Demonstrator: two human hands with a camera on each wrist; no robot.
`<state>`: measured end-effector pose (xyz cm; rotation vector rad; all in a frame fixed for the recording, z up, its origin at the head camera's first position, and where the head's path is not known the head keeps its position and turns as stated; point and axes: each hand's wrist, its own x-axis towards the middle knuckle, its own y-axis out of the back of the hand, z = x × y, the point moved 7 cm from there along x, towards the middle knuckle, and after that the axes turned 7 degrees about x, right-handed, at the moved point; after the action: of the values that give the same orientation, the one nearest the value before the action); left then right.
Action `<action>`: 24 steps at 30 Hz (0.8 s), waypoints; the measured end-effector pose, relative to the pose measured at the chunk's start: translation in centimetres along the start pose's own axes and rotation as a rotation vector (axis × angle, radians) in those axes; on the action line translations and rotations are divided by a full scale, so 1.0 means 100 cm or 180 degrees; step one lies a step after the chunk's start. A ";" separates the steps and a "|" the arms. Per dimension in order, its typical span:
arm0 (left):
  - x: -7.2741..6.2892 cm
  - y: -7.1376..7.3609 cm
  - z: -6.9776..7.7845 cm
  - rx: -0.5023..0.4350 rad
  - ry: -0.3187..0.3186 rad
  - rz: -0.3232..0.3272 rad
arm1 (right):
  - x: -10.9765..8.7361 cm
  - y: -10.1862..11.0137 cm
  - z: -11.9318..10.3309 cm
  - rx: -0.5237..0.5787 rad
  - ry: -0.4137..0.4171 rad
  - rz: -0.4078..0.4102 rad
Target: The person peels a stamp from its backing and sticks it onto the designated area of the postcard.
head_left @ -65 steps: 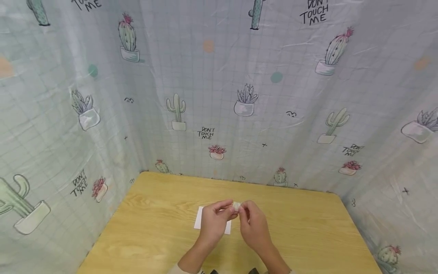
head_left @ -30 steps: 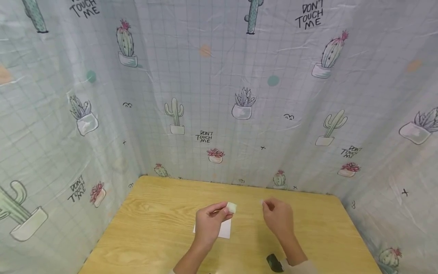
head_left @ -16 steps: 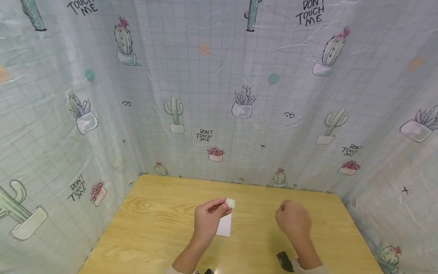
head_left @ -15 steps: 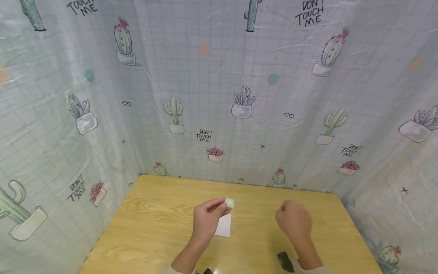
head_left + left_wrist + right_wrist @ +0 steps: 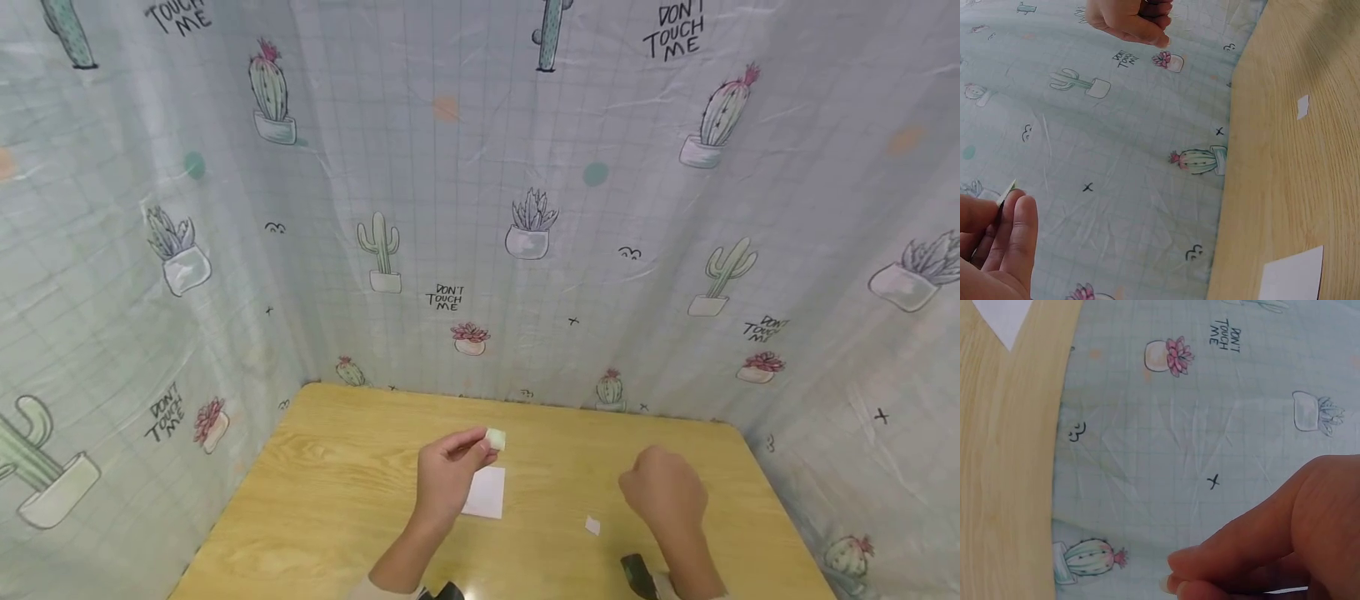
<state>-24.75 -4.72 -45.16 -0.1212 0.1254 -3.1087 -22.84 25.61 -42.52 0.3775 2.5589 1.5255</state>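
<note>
My left hand (image 5: pixel 442 473) pinches a small, thin, pale green square (image 5: pixel 496 439) between thumb and fingers, above the table. In the left wrist view the square (image 5: pixel 1007 189) shows edge-on as a thin green-white tip past the fingertips. Behind that hand a white paper sheet (image 5: pixel 487 493) lies flat on the table. My right hand (image 5: pixel 663 490) is raised over the right part of the table, fingers curled in. The right wrist view shows its thumb against the forefinger (image 5: pixel 1185 559), with no piece at the fingertips. A small white paper scrap (image 5: pixel 592 525) lies left of it.
The yellow wood-grain table (image 5: pixel 360 450) backs onto a pale curtain (image 5: pixel 450 183) printed with cacti, which also stands along both sides. Each wrist wears a dark device, such as the right wrist device (image 5: pixel 637 575).
My right hand has drawn away from the left and moved right, taking a small whitish piece off the green square. The white scrap now lies on the table. The left hand has shifted slightly left.
</note>
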 end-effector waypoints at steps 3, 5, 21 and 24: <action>-0.001 0.000 0.001 0.0026 -0.0004 -0.0020 | -0.004 -0.001 -0.005 0.0055 0.0095 -0.0037; -0.001 0.000 0.001 0.0046 -0.0020 -0.0025 | -0.008 -0.002 -0.012 0.0112 0.0223 -0.0009; -0.002 -0.008 -0.007 0.0023 0.0166 -0.0101 | -0.044 -0.029 -0.086 0.0960 0.2183 0.1202; -0.004 -0.009 -0.009 0.0025 0.0176 -0.0099 | -0.051 -0.036 -0.095 0.1151 0.2493 0.1266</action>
<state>-24.45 -3.73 -46.04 -0.0373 0.1138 -3.1443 -20.81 14.51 -41.24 0.4031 3.5797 1.5367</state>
